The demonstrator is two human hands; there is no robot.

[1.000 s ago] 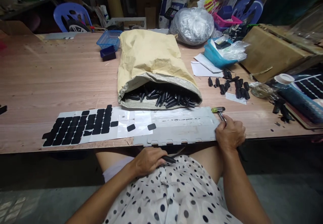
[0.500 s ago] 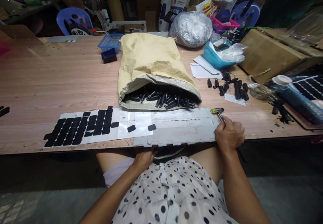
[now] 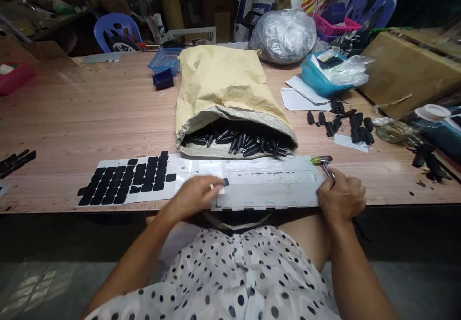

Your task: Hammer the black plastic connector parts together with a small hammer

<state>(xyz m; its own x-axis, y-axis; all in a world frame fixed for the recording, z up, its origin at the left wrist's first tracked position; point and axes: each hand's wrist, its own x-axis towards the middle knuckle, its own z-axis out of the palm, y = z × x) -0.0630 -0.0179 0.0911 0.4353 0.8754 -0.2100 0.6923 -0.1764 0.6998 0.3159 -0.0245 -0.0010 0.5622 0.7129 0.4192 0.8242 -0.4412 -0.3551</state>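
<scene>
My right hand (image 3: 340, 195) is wrapped round the handle of a small hammer (image 3: 327, 167). One end of its head is yellow-green, and it is over the right end of a long grey board (image 3: 266, 190). Slightly blurred, my left hand (image 3: 196, 195) is above the white sheet left of the board's middle. Its thumb and forefinger come together at a small black rounded patch (image 3: 226, 182), covering part of it. Farther left, rows of similar black patches (image 3: 114, 184) lie on a white sheet. A yellow paper sack (image 3: 223, 77) lies behind the board, its mouth showing many black tapered parts (image 3: 248, 143).
Loose black parts (image 3: 356, 128) lie on the right, near a cardboard box (image 3: 406, 77) and a teal basket (image 3: 320, 80). A blue basket (image 3: 163, 60) and a dark blue tray (image 3: 163, 80) stand left of the sack. The table (image 3: 90, 113) ends just before my lap.
My left hand has risen from my lap to the sheet, reaching the black patch. The right hand keeps hold of the hammer. The view has shifted slightly left.
</scene>
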